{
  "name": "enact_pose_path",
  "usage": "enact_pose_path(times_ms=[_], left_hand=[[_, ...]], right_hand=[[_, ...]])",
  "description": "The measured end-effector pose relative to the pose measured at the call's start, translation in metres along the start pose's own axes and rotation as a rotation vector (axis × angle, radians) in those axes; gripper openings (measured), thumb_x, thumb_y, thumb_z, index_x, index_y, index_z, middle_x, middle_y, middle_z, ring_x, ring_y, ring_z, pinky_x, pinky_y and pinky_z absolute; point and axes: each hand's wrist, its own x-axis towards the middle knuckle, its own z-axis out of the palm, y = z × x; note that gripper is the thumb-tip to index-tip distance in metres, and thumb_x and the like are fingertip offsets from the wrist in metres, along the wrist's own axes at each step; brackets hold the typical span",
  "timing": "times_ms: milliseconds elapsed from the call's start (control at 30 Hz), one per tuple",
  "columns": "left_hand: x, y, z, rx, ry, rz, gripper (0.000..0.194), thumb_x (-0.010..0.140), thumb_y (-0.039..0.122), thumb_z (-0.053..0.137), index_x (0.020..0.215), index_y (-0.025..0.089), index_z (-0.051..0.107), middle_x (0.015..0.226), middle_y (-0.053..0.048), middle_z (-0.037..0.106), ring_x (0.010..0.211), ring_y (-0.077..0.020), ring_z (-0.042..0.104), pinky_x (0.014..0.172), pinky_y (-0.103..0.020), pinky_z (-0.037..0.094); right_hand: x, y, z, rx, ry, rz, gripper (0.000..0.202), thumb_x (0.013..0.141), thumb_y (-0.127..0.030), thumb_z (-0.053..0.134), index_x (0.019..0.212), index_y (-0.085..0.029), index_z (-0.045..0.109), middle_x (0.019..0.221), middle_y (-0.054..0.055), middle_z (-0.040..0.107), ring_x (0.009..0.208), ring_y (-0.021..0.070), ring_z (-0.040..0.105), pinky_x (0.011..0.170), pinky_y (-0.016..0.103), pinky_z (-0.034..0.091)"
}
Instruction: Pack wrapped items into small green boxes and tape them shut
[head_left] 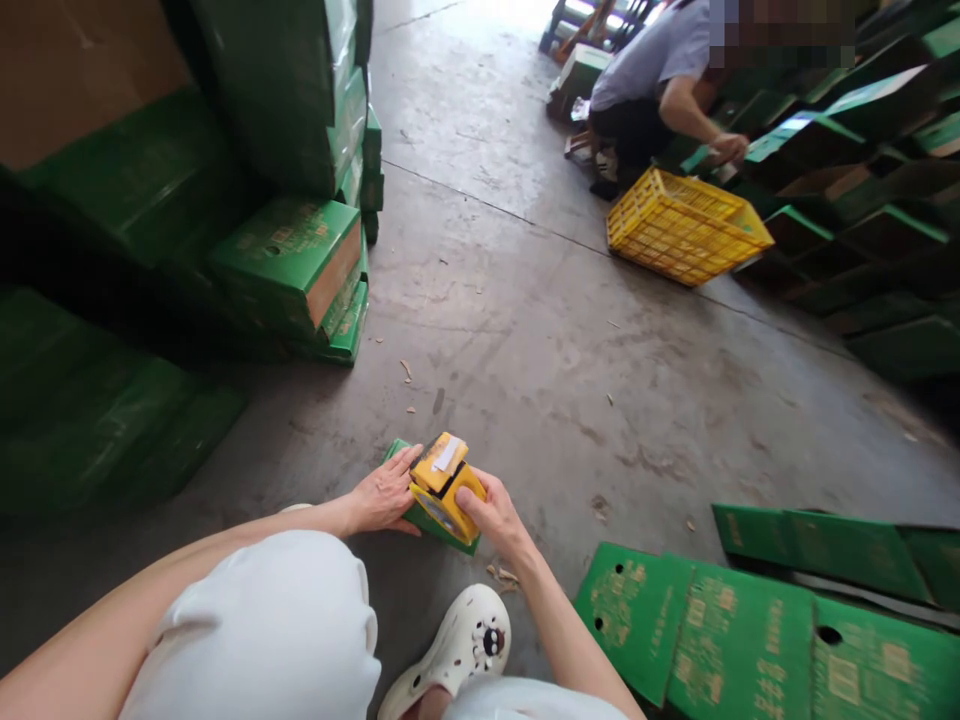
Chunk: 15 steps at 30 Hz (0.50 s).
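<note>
My right hand (496, 512) grips a yellow and black tape dispenser (441, 462), thumb pressed on its side. A clear tape roll shows on its lower left, and a whitish strip lies on its top. Under the dispenser is a green cardboard box (438, 530), mostly covered by the dispenser and my hands. My left hand (381, 495) lies on the box's left side with fingers stretched out, close beside the dispenser. Whether tape is stuck to the box cannot be made out.
Flattened green cartons (739, 625) lie at the lower right. Green boxes (292, 250) are stacked on the left. Further off, a crouching person (652, 75) reaches beside a yellow crate (686, 235), near more open green cartons (877, 225). My white shoe (457, 640) is close to the box.
</note>
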Motion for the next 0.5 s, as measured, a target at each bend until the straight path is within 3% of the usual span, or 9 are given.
enact_pose_path(times_ms=[167, 333, 400, 500], left_hand=[[-0.002, -0.009, -0.006, -0.097, 0.056, -0.003, 0.113, 0.079, 0.077, 0.069, 0.159, 0.004, 0.036, 0.163, -0.029, 0.036, 0.156, -0.0413, 0.028, 0.129, -0.055, 0.021], [-0.003, -0.011, -0.018, -0.273, 0.018, -0.064, 0.106, 0.077, 0.066, 0.079, 0.159, 0.013, 0.038, 0.166, -0.021, 0.038, 0.157, -0.0374, 0.027, 0.131, -0.051, 0.017], [-0.001, -0.014, -0.029, -0.420, 0.007, -0.081, 0.098, 0.076, 0.055, 0.083, 0.157, 0.017, 0.043, 0.165, -0.018, 0.039, 0.156, -0.0367, 0.030, 0.131, -0.051, 0.017], [-0.004, -0.027, -0.055, -0.788, -0.018, -0.143, 0.073, 0.083, 0.038, 0.076, 0.151, 0.023, 0.052, 0.157, -0.012, 0.052, 0.146, -0.0336, 0.046, 0.126, -0.047, 0.031]], right_hand=[[0.013, 0.009, -0.001, 0.076, -0.030, 0.038, 0.067, 0.074, -0.074, 0.075, 0.103, -0.014, 0.069, 0.085, 0.004, 0.069, 0.070, 0.0158, 0.057, 0.065, 0.025, 0.047], [0.012, 0.006, -0.006, -0.070, -0.161, 0.113, 0.062, 0.074, -0.069, 0.078, 0.101, -0.014, 0.070, 0.082, 0.002, 0.068, 0.068, 0.0151, 0.056, 0.061, 0.024, 0.045], [0.014, 0.002, -0.005, -0.055, -0.180, 0.131, 0.062, 0.075, -0.069, 0.077, 0.104, -0.014, 0.070, 0.085, 0.002, 0.069, 0.069, 0.0153, 0.057, 0.063, 0.025, 0.047], [0.018, -0.004, -0.002, -0.081, -0.191, 0.151, 0.059, 0.077, -0.067, 0.077, 0.103, -0.014, 0.069, 0.084, 0.002, 0.068, 0.068, 0.0147, 0.056, 0.062, 0.024, 0.046]])
